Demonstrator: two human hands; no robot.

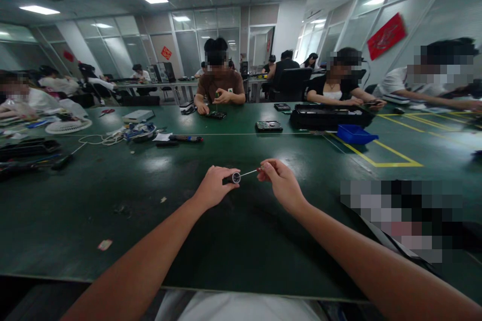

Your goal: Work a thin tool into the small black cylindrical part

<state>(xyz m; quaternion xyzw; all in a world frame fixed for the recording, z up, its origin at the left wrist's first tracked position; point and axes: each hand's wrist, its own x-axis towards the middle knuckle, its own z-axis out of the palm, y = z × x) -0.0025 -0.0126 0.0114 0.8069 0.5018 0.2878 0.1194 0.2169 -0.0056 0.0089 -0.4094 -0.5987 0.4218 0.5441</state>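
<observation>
My left hand grips a small dark cylindrical part, its round end with a pale ring turned to the right. The part's exact kind cannot be made out. Between finger and thumb my right hand pinches the reddish handle of a screwdriver. The thin metal shaft points left, its tip at the ringed end of the part. Whether the tip sits inside or only touches the rim is too small to tell. Both hands are held over the green table, near its middle.
Across the table a person works on a drive with a screwdriver. A hard drive, a blue bin and a long black housing lie ahead. Cables and a pen-like tool are left; a blurred-out item is right.
</observation>
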